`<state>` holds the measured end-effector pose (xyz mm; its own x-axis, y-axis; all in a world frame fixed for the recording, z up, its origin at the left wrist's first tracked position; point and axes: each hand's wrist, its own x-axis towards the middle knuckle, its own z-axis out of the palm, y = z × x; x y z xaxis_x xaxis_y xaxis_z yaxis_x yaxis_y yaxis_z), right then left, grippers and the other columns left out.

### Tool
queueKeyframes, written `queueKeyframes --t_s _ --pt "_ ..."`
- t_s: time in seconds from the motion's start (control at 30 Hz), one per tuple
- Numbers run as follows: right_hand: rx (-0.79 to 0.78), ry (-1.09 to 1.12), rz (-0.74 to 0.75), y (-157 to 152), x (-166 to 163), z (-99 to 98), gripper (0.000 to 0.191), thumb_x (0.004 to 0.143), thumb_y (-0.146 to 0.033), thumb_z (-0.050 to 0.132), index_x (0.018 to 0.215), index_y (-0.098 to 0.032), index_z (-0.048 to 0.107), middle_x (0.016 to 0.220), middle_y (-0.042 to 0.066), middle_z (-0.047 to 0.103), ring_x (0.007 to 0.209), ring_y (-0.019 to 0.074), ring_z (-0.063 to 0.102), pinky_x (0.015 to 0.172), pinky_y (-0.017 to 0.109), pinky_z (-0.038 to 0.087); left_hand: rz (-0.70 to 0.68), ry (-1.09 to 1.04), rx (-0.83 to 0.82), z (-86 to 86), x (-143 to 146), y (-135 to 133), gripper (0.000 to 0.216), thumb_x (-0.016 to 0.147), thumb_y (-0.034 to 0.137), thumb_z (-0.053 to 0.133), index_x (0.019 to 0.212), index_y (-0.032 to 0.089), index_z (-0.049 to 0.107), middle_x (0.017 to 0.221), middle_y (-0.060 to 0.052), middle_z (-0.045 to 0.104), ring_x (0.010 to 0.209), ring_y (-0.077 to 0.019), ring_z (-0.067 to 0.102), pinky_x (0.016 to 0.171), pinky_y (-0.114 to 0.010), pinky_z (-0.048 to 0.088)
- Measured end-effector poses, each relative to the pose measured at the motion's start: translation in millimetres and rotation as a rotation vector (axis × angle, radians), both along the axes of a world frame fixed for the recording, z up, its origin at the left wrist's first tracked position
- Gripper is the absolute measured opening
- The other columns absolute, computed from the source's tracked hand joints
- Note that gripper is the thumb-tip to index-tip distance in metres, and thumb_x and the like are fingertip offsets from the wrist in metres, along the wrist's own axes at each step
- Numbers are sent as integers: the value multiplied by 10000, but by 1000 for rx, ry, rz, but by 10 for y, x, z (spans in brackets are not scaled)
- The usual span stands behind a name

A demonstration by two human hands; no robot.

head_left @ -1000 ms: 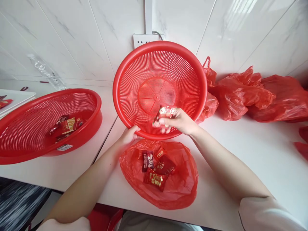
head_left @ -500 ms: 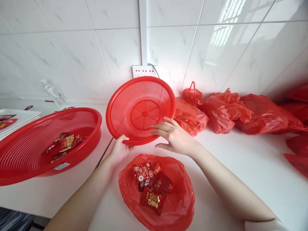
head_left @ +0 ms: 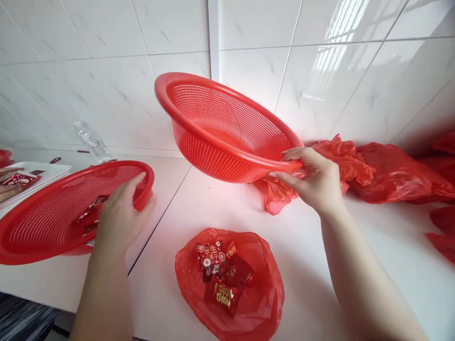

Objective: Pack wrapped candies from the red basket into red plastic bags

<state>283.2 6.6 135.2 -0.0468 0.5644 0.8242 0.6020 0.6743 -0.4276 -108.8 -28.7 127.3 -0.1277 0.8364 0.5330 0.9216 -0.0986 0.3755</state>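
Note:
My right hand (head_left: 313,177) pinches the right edge of a red mesh plastic basket (head_left: 220,128), thumb underneath and fingers over the rim. That basket is lifted off the table and tilted, and its visible inside holds nothing. My left hand (head_left: 122,213), slightly blurred, is at the right rim of a second red mesh basket (head_left: 46,215), its thumb and fingers spread about the edge. Several wrapped snacks (head_left: 92,210) lie in that basket, partly hidden by my hand. In front of me an open red plastic bag (head_left: 263,293) holds several red snack packets (head_left: 225,293).
Filled red plastic bags (head_left: 398,170) line the wall at right. A clear bottle (head_left: 90,142) leans by the wall. At far left, another person's hand (head_left: 9,182) holds a red packet over white trays (head_left: 59,171). A table seam (head_left: 159,220) runs between the baskets and bag.
The mesh basket has risen off the table and tipped, now gripped by my right hand at its right edge. My left hand has let go of it and moved left to the other basket's rim.

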Motion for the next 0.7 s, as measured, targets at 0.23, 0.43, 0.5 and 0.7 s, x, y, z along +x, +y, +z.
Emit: queueKeyframes --t_s 0.23,0.43,0.5,0.7 --pt "9 -43 -114 -31 126 20 328 713 -384 788 956 -225 635 1032 50 670 1001 241 641 832 402 558 494 161 -399 -113 -286 219 745 781 658 495 1348 175 508 1108 -214 648 1010 -464 583 686 -550 473" --pt "68 -97 -245 7 171 20 261 742 -384 756 928 -239 646 967 29 681 928 233 651 775 387 550 371 395 -462 -175 -228 269 374 863 284 400 1127 190 648 920 -166 686 854 -356 623 621 -417 464" --pt "69 -78 -289 17 215 20 260 739 -400 759 925 -262 642 957 22 682 923 237 651 764 383 547 334 411 -396 -225 -191 266 393 860 283 412 1167 207 645 904 -162 692 822 -347 629 611 -410 464" --pt "178 -107 -247 -104 200 109 175 788 -324 719 938 -311 630 981 52 671 987 275 625 840 429 524 -110 295 -33 -442 29 296 351 854 264 504 1166 251 665 995 -117 708 969 -322 623 970 -535 397"
